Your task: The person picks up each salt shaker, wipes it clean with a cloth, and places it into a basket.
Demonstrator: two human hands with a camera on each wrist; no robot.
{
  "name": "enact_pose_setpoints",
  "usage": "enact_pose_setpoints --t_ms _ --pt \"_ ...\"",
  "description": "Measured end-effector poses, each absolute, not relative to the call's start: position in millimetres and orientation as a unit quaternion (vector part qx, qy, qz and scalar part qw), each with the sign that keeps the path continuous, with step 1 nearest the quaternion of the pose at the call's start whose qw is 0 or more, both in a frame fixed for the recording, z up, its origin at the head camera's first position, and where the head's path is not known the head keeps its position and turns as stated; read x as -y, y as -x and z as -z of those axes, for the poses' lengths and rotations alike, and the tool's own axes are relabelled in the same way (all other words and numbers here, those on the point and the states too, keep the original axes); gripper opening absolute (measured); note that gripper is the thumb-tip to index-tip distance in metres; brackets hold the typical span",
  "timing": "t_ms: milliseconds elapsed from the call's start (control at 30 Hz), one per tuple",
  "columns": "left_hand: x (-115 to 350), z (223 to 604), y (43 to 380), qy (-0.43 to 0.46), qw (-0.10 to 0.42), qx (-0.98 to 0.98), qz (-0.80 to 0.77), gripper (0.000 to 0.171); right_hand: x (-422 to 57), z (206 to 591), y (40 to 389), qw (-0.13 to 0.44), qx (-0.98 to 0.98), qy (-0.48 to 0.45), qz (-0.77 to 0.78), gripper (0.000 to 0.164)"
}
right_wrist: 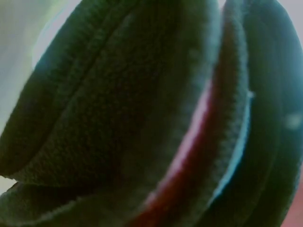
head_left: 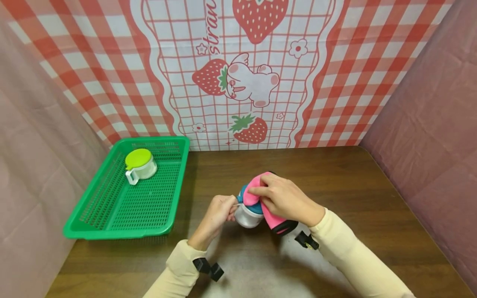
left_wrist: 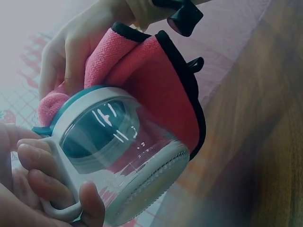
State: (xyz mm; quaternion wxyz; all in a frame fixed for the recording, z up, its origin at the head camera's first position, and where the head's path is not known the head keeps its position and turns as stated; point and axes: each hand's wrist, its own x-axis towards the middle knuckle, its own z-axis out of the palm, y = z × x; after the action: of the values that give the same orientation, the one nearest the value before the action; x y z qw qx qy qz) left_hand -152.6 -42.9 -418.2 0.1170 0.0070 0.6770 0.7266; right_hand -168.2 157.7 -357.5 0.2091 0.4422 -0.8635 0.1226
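A small clear jar (head_left: 247, 219) with a blue lid (head_left: 256, 208) is tilted over the table's middle. My left hand (head_left: 220, 210) grips its white handle (left_wrist: 63, 170), the fingers curled through the loop in the left wrist view. A pink cloth (head_left: 275, 220) with black edging drapes over the lid and down the jar's far side. My right hand (head_left: 286, 198) holds this cloth bunched against the lid top. Dark, blurred folds of the cloth's edging (right_wrist: 118, 104) fill the right wrist view, hiding the right fingers there.
On the left of the brown wooden table (head_left: 335, 182) stands a green plastic basket (head_left: 173, 194). In it sits another jar (head_left: 145, 170) with a lime-green lid and white handle. A strawberry-print checked curtain (head_left: 328, 103) hangs behind, with pinkish cloth at both sides.
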Motion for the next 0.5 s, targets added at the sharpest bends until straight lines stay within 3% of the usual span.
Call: enact_pose_setpoints --t_ms 500 --pt "43 417 149 -0.038 0.128 -0.697 -0.705 0.029 -169 357 173 0.156 0.899 -0.393 -0.116 0.024"
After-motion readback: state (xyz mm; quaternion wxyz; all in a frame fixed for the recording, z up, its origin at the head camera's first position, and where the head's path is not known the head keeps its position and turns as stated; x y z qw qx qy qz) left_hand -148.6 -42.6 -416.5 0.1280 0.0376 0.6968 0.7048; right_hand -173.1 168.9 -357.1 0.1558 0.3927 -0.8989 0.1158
